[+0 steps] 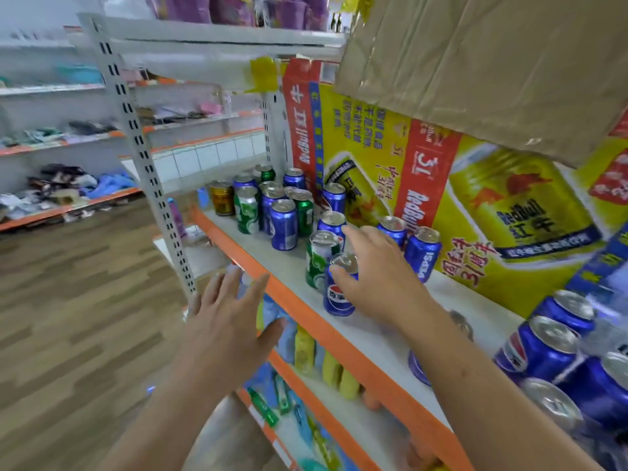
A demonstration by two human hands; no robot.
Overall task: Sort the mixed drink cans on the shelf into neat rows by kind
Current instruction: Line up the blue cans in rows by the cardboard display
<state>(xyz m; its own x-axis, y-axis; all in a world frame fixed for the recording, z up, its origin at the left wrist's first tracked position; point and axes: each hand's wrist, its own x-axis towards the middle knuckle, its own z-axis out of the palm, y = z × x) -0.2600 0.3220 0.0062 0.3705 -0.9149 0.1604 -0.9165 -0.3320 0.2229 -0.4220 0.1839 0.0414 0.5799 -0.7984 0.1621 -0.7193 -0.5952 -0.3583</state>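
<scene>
Pepsi can point(338, 297): blue, upright near the orange front edge point(306, 312) of the shelf point(258, 256), touching a green can point(317, 266) on its left. Right hand point(377, 273): reaches in over the shelf with the thumb laid against the upper side of the Pepsi can. Its fingers are spread wide and extend past that can toward a second blue can point(331, 222); no closed grip is visible. Left hand point(231, 321): held in front of the shelf edge and apart from it, fingers straight and fanned, holding nothing. Behind the right hand, two more blue cans point(423, 254) stand just beside a yellow Red Bull carton point(475, 205) that lines the back of the shelf. At the far end, a mixed cluster point(283, 226) of blue and green cans stands close-packed, with one gold can point(221, 198) at its outer side. At the near right, further blue cans point(540, 348) stand together. A brown cardboard box point(492, 69) juts over the carton from above. Below the shelf, yellow packs point(304, 348) stand in a row, partly blurred. A wooden floor point(68, 300) lies to the left.
</scene>
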